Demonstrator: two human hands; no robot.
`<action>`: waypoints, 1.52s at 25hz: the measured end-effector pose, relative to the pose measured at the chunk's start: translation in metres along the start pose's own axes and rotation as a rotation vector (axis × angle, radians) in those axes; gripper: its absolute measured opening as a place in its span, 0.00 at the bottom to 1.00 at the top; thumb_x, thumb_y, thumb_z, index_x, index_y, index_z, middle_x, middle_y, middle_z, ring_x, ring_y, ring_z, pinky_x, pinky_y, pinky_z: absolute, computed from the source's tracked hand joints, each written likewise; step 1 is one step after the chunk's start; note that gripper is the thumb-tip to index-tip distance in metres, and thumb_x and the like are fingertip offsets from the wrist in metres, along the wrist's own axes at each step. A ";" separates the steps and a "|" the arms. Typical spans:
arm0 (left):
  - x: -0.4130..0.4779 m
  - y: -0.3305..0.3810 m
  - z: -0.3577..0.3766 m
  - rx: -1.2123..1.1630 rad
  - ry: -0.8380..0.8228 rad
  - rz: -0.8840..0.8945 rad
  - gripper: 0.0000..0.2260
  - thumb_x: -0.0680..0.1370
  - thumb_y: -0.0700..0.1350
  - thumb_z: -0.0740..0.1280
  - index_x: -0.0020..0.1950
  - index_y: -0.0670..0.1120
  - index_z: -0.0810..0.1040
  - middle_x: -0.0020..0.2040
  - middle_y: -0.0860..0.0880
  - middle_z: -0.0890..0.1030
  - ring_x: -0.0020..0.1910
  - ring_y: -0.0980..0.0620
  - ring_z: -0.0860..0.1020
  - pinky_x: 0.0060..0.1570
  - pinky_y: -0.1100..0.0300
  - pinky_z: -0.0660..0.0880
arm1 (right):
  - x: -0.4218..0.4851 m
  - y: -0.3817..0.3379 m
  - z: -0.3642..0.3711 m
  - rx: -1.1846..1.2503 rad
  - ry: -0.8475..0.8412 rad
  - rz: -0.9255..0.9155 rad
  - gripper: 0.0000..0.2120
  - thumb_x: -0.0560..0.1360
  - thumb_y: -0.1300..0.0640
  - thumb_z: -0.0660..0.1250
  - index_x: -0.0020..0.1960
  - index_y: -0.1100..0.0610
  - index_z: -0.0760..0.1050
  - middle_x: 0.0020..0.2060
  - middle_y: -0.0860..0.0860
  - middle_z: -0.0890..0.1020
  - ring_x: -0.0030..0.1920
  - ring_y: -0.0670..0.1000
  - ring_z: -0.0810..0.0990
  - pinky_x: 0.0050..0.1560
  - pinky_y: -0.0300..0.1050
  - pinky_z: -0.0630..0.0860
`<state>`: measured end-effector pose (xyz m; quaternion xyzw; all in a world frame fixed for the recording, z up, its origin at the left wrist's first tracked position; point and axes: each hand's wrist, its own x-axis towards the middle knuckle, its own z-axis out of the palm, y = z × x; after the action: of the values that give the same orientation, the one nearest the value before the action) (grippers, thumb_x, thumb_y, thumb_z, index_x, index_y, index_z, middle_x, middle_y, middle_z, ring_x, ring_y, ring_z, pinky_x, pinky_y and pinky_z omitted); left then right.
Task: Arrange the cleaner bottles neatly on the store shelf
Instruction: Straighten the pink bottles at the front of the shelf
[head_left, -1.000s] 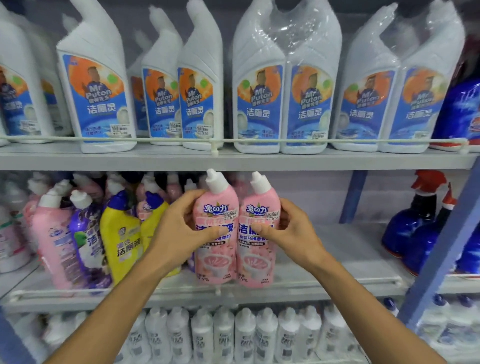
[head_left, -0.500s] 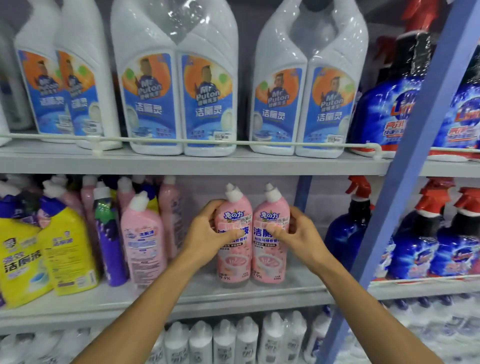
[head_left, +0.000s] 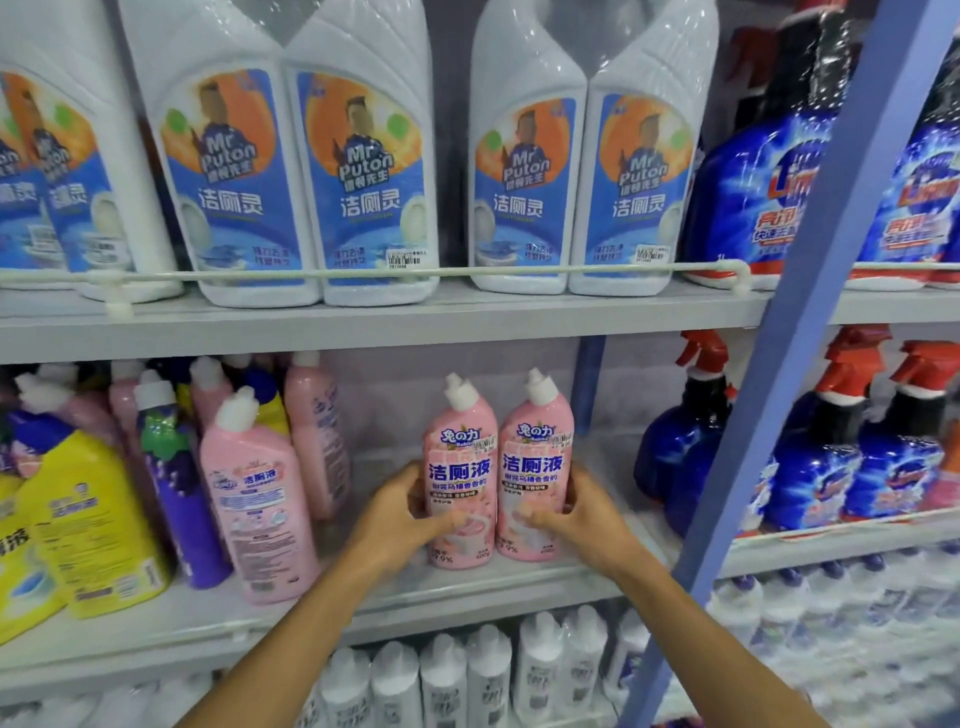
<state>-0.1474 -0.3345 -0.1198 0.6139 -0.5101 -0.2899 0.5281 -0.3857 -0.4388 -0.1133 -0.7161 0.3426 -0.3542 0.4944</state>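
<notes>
Two pink toilet-cleaner bottles, the left pink bottle (head_left: 460, 467) and the right pink bottle (head_left: 537, 457), stand upright and touching on the middle shelf (head_left: 156, 639). Their labels face outward, in the gap between the mixed bottles (head_left: 249, 499) and the blue spray bottles (head_left: 675, 447). The left hand (head_left: 400, 519) and the right hand (head_left: 576, 519) each curl around the lower body of their bottle. The low, two-sided hold appears meant to keep the pair together and squared to the front.

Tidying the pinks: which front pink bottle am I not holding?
The lone pink bottle beside the purple bottle; left hand and right hand grip the matching pair to its right.
</notes>
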 end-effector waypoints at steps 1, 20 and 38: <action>-0.003 -0.012 0.001 0.007 -0.007 -0.010 0.25 0.68 0.34 0.80 0.60 0.48 0.78 0.53 0.53 0.87 0.54 0.50 0.85 0.56 0.51 0.82 | -0.003 0.007 0.003 -0.011 0.006 0.015 0.25 0.69 0.57 0.81 0.60 0.52 0.73 0.52 0.48 0.87 0.53 0.47 0.86 0.50 0.42 0.83; 0.058 -0.041 0.057 0.042 0.262 -0.029 0.24 0.65 0.37 0.82 0.52 0.56 0.76 0.49 0.53 0.86 0.43 0.57 0.85 0.42 0.62 0.81 | 0.038 0.024 -0.023 -0.176 0.152 -0.040 0.19 0.70 0.53 0.80 0.56 0.49 0.75 0.46 0.37 0.84 0.44 0.31 0.82 0.41 0.26 0.76; 0.143 -0.048 0.060 0.054 0.329 0.001 0.21 0.67 0.41 0.82 0.55 0.49 0.79 0.49 0.54 0.86 0.45 0.57 0.86 0.47 0.52 0.85 | 0.141 0.049 -0.029 -0.089 0.118 -0.040 0.18 0.72 0.56 0.79 0.59 0.48 0.78 0.51 0.45 0.87 0.50 0.43 0.86 0.50 0.45 0.85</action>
<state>-0.1412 -0.4931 -0.1551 0.6667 -0.4247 -0.1713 0.5881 -0.3449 -0.5842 -0.1285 -0.7220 0.3720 -0.3899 0.4340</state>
